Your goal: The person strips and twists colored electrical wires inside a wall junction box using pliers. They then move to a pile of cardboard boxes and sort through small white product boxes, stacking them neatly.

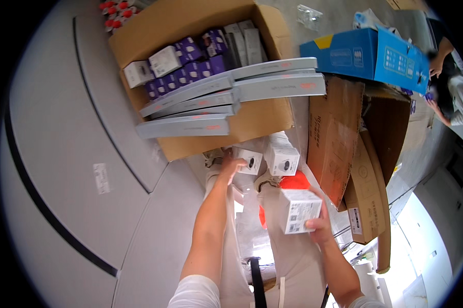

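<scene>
My right hand point(319, 223) holds a small white box point(299, 209) above my right thigh, with the thumb on its printed face and the fingers behind its far side. Farther off, low between my feet, my left hand point(232, 167) is closed on the left side of another white box point(251, 160), which has a dark round picture. Part of those fingers is hidden. Just right of that box is a row of similar white boxes point(284, 160), the nearest one facing me with a round picture. Something bright red point(296, 180) lies below the row, partly covered by the held box.
A large open carton point(257, 120) ahead holds purple boxes point(193, 72) and white ones. Long grey boxes point(190, 124) lie across its near edge. At right are a blue carton point(347, 57) and brown cartons point(334, 138). Another person point(447, 92) is at the far right; grey panels stand left.
</scene>
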A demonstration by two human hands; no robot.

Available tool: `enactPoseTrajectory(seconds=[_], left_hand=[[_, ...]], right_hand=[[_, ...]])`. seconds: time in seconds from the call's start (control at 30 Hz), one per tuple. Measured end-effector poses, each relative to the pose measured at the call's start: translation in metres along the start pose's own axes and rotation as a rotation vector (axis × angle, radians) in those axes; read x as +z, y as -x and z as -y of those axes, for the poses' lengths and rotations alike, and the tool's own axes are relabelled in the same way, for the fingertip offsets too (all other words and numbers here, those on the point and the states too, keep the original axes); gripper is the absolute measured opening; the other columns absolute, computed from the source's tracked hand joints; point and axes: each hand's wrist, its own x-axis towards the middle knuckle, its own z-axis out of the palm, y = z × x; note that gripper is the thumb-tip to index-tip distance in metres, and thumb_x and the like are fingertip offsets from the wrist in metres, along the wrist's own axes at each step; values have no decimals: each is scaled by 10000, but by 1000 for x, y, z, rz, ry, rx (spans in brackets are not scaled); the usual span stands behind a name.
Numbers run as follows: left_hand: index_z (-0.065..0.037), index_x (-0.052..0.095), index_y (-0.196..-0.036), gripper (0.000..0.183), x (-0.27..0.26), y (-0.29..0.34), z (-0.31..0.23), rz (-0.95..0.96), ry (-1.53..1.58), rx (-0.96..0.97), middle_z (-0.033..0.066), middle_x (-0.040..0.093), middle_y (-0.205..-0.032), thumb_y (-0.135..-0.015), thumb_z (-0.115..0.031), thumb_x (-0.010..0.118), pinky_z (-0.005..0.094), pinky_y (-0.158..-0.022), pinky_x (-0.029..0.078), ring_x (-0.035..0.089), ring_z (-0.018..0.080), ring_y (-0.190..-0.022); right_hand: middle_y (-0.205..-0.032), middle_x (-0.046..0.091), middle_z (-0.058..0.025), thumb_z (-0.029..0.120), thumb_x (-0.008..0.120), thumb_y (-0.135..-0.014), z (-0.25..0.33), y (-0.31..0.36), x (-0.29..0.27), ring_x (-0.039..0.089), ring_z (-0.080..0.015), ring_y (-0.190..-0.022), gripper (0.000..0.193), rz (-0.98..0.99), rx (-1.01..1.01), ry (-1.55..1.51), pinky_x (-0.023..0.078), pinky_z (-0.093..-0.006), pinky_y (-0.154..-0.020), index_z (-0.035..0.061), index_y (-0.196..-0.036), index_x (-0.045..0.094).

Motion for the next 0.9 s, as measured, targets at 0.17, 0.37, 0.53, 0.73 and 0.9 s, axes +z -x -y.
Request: enactPoseTrajectory(seconds=[0.17, 0.37, 0.53, 0.73, 0.9], left_hand=[[-67, 577, -1367, 754, 20, -67, 9, 60, 27, 106, 62, 663, -1106, -643, -80, 789, 358, -750, 471, 625, 223, -873], [37, 596, -1351, 594, 0, -41, 10, -157, -515, 280, 177, 687, -1294, -845, -234, 749, 416, -987, 498, 667, 291, -1155], [9, 584, -1413, 679, -24, 58, -32, 158, 217, -377, 178, 652, -1402, -1058, -567, 525, 429, -1054, 496, 648, 295, -1246], [-32, 577, -1433, 726, -17, 65, -45, 245, 466, -312, 148, 636, -1432, -1055, -640, 457, 441, -1095, 478, 617, 307, -1302], [-39, 531, -1475, 683, 13, 30, -51, 281, 444, -193, 117, 620, -1437, -1068, -587, 504, 399, -1083, 467, 598, 250, -1295]], right_hand=[[-1515, 467, -138, 177, 880, -580, -34, -16, -19, 459, -288, -1441, 1205, 51, 97, 35, 350, -411, -1212, 66, -1619, 279], [-1533, 424, -194, 205, 913, -594, -86, -64, -7, 400, -333, -1471, 1271, 206, 114, 268, 313, -438, -1227, 69, -1639, 203], [-1596, 311, -248, 262, 920, -638, -144, -121, 33, 315, -366, -1508, 1301, 106, -163, 347, 268, -445, -1246, -19, -1625, 119], [-1686, 180, -271, 200, 831, -717, -168, -161, 62, 200, -379, -1578, 1247, 63, -265, 416, 204, -431, -1281, -50, -1648, 40], [-1726, 99, -275, 170, 707, -853, -168, -181, 54, 114, -372, -1613, 1068, -26, -267, 395, 175, -421, -1293, -49, -1656, 38]])
